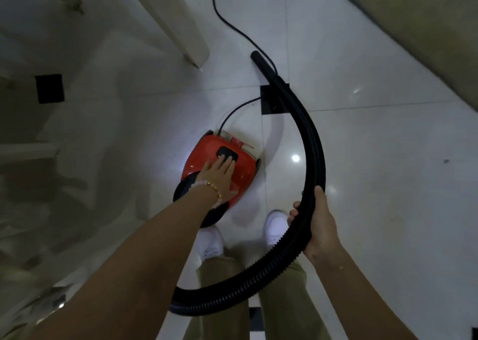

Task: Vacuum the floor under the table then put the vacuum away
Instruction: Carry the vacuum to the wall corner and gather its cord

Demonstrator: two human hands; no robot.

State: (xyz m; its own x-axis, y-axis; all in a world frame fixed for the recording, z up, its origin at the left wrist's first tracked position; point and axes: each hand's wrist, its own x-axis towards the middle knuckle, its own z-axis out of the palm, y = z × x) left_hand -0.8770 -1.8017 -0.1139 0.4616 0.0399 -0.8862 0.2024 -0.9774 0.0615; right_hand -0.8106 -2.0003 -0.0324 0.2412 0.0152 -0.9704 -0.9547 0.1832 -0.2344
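A red and black canister vacuum (pixel 243 169) sits on the white tiled floor just ahead of my feet. My left hand (pixel 219 177) lies flat on its top, fingers straight and reaching the black button (pixel 227 153). A black ribbed hose (pixel 314 143) curves from below my left arm, round to the right and up to its open end (pixel 256 55) near the top centre. My right hand (pixel 316 223) grips the hose partway along. A thin black power cord (pixel 227 19) runs from the vacuum's far end up and away.
Pale table legs (pixel 181 29) stand at the upper left, with more furniture in shadow along the left edge. A beige sofa or rug edge (pixel 413 29) fills the upper right. Dark square inlays (pixel 49 89) mark the tile corners. My white shoes (pixel 275 226) stand close behind the vacuum.
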